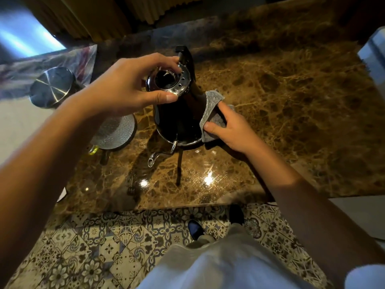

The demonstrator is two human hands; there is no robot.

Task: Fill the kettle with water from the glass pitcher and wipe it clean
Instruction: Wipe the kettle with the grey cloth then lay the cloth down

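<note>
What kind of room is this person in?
Probably a kitchen at home. A shiny kettle stands on a brown marble counter, the right hand wipes it with a grey cloth, and the floor has patterned tiles.

1. We note the kettle (177, 115): dark, glossy body, silver rim and spout.
2. Cloth (210, 113): grey.
3. Worktop (291, 101): brown marble, golden veining.
4. Floor tiles (93, 253): cream, blue-brown floral pattern.
5. Lid (52, 86) near the worktop's left edge: brushed silver.
</note>
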